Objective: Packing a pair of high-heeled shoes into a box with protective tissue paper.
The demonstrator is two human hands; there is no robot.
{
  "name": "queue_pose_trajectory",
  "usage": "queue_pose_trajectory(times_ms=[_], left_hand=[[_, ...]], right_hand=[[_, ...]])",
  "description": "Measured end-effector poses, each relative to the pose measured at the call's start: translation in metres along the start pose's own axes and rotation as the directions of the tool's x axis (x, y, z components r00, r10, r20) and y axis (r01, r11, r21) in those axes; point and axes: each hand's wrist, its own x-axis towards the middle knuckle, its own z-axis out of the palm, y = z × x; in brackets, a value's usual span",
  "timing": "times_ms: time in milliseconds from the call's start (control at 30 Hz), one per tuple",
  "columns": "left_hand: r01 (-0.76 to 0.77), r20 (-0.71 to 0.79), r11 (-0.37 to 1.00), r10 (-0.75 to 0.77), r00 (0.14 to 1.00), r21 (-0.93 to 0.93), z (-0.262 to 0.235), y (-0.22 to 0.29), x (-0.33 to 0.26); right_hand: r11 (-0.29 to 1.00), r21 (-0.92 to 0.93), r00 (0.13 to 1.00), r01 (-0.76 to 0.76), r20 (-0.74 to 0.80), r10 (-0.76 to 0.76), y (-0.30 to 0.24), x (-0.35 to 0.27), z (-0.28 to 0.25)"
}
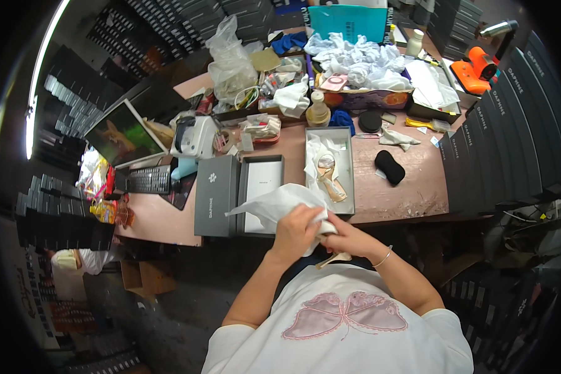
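Close to my body, both hands are closed together around crumpled white tissue paper [274, 206]. My left hand [296, 231] pinches the paper, and a loose sheet of it spreads out to the left. My right hand [353, 239] grips a beige high-heeled shoe [335, 258]; its thin heel sticks out below, while most of the shoe is hidden by paper and fingers. Just beyond, a grey shoe box [349, 181] stands open, with a light-coloured strappy shoe [330, 177] lying in tissue. Left of it are an open grey box [281, 168] and a dark grey lid [217, 193].
Shoe boxes [511, 131] are stacked high at the right. A black oval pad [389, 167] lies on the pink table [417, 202]. Farther back are a glue bottle [318, 112], a bin of crumpled paper [368, 100], and a label printer [194, 137] near a monitor [126, 134].
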Motion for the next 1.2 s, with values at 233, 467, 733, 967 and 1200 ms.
queue_pose_trajectory(times_ms=[233,467,733,967,1200], left_hand=[[-0.041,-0.219,0.987,0.007,0.976,-0.153,0.027,0.001,-0.023],[-0.169,-0.287,0.976,0.125,0.950,-0.135,0.044,0.008,0.008],[-0.419,0.103,0.830,0.484,0.869,-0.369,0.110,0.036,-0.014],[-0.445,0.279,0.757,0.612,0.740,-0.478,0.129,0.060,0.000],[-0.039,0.305,0.957,0.131,0.943,-0.289,0.092,-0.010,-0.011]], right_hand=[[0.489,0.858,0.935,0.156,-0.288,0.208,-0.009,-0.004,-0.012],[0.702,0.651,0.917,0.290,-0.399,-0.008,0.012,-0.015,-0.025],[0.918,0.252,0.815,0.307,-0.567,-0.117,0.016,-0.022,-0.045],[0.893,-0.451,0.772,-0.006,-0.570,-0.283,0.001,-0.063,-0.133],[-0.110,-0.904,0.874,-0.414,-0.428,0.230,0.010,-0.056,-0.185]])
